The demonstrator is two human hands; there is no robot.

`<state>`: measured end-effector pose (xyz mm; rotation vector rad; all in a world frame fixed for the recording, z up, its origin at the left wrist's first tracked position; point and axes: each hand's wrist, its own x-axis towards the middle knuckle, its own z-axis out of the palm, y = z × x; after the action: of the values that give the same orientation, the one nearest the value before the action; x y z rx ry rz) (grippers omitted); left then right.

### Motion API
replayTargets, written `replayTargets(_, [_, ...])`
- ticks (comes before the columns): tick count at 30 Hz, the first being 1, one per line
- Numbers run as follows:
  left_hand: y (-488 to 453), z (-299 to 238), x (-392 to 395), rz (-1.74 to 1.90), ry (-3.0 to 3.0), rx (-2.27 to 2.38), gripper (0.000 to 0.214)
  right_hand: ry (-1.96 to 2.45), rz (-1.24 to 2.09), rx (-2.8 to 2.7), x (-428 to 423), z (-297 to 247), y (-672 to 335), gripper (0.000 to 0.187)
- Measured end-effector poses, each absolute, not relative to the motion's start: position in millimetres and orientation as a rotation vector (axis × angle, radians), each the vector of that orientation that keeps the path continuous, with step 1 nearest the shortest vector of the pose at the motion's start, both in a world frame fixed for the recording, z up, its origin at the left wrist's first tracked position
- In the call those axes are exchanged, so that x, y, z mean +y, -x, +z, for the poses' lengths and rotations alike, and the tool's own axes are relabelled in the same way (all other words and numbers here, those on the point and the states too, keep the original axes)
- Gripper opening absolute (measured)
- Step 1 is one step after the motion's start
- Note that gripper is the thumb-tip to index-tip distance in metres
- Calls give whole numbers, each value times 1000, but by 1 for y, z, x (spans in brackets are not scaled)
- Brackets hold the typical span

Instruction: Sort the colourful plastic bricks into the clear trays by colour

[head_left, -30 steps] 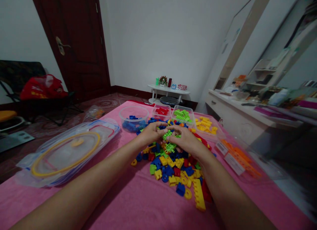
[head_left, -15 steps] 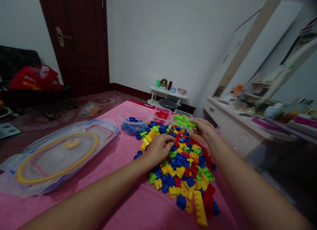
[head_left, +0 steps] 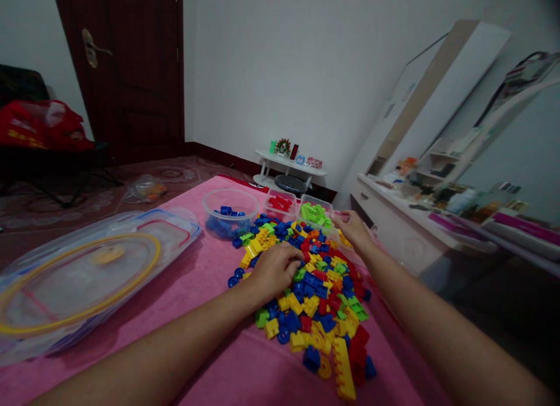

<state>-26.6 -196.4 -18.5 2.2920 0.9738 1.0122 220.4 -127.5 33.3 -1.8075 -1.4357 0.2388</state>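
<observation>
A loose pile of plastic building bricks (head_left: 312, 289) in blue, yellow, red and green lies on the pink cloth. My left hand (head_left: 275, 270) rests at the pile's left side with its fingers curled down among the bricks; what they pinch is hidden. My right hand (head_left: 355, 230) is at the right edge of a clear box of green bricks (head_left: 314, 213), fingers stretched and nothing plainly in them. Beside that box stands a clear box of red bricks (head_left: 280, 204). Further left is a round clear tub (head_left: 209, 213) holding blue bricks.
Stacked clear lids (head_left: 126, 272) with yellow, blue and red rims lie on the pink cloth (head_left: 219, 347) at left. A white dresser (head_left: 385, 205) runs along the right. A low white shelf (head_left: 284, 161) stands by the far wall.
The view has shifted, so the scene sits slightly further left. My right hand's fingertips have come away from the green bricks to the box's right edge. My left hand stays in the pile.
</observation>
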Motion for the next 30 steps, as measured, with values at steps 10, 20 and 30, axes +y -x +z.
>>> replayTargets(10, [-2,3,-275,805,-2867,143,47,1745,-66,-1548,-208,-26,-222,47])
replayTargets(20, [-9,-14,-277,687,-3060,278,31,2085,202,-1424,-211,-44,-235,62])
replayTargets(30, [12,16,-242,789,-2974,743,21,1820,289,-1442,-196,-37,-209,53])
